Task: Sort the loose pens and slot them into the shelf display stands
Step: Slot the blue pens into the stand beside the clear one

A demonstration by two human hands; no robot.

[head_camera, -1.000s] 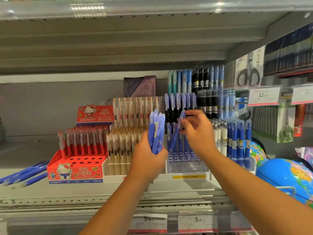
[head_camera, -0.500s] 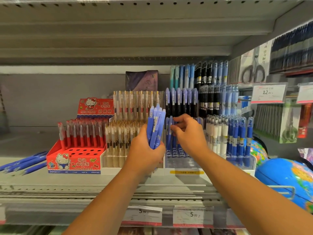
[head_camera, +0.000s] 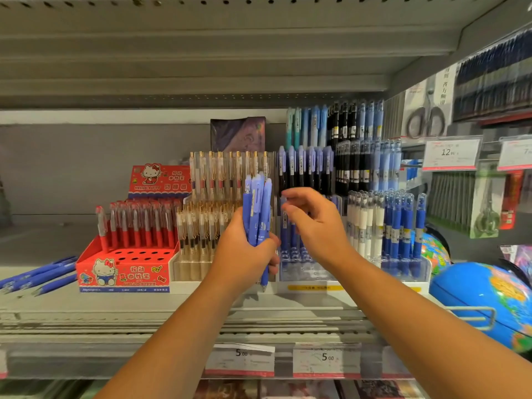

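Note:
My left hand (head_camera: 244, 254) grips a bundle of several blue pens (head_camera: 257, 208), held upright in front of the shelf displays. Just to its right, my right hand (head_camera: 315, 226) pinches the top of a single blue pen (head_camera: 284, 226) between thumb and forefinger. That pen stands upright in the clear display stand (head_camera: 305, 273), among other blue pens. More loose blue pens (head_camera: 37, 276) lie flat on the shelf at the far left.
A red cartoon-cat pen stand (head_camera: 123, 272) with open holes sits at the left, and a stand of clear gold-clipped pens (head_camera: 198, 226) is beside it. Taller racks of black and blue pens (head_camera: 357, 156) stand behind. A blue globe (head_camera: 483, 295) is at the right.
My right hand has moved down and left with the single blue pen, from a slant to upright in the clear stand. My left hand keeps its bundle in place.

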